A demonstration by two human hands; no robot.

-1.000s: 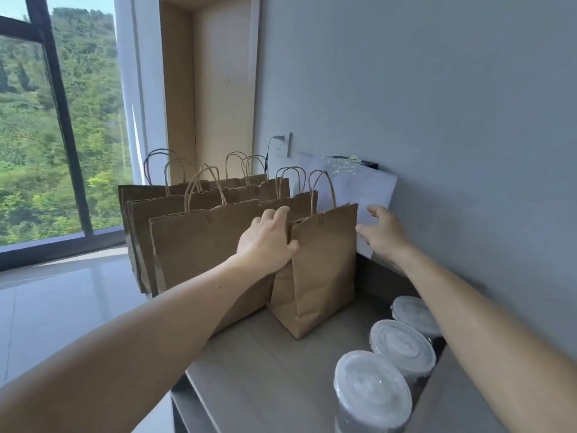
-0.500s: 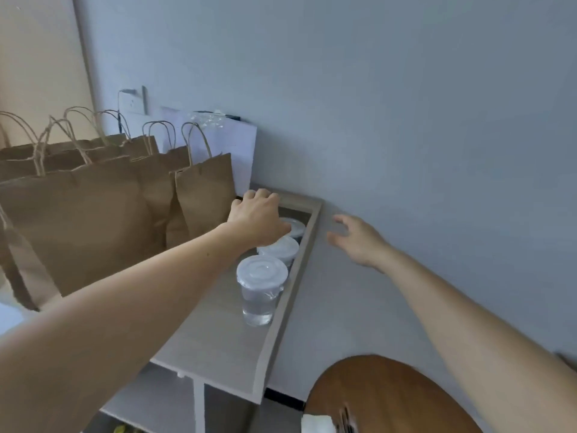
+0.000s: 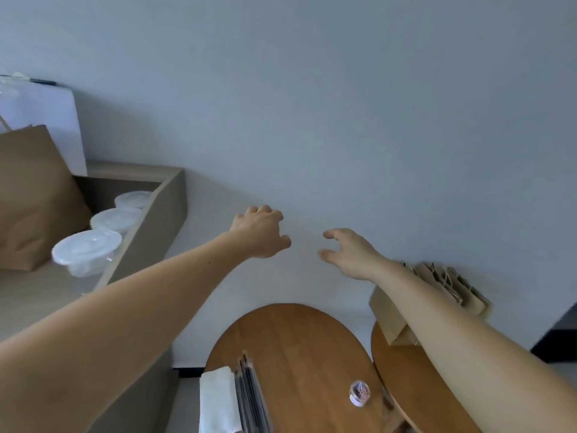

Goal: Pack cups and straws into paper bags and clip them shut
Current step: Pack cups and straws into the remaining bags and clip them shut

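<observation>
Both my hands hang in mid-air in front of the grey wall, holding nothing. My left hand (image 3: 262, 231) has its fingers loosely curled; my right hand (image 3: 349, 253) has its fingers spread. Three clear lidded cups (image 3: 87, 250) stand in a row on the grey shelf (image 3: 146, 226) at the left, beside a standing brown paper bag (image 3: 34, 198). A stack of flat folded paper bags (image 3: 449, 287) lies on a round wooden table (image 3: 402, 379) under my right forearm. On the nearer wooden table (image 3: 299, 354) lie a white packet with dark straws (image 3: 246, 398).
A small round container (image 3: 359, 392) sits on the nearer wooden table. A white paper bag (image 3: 40, 120) leans against the wall behind the brown one. A dark piece of furniture (image 3: 559, 335) stands at the right edge.
My view has swung right, away from the row of standing bags. My left hand left the cups and both hands moved right, over the wooden tables.
</observation>
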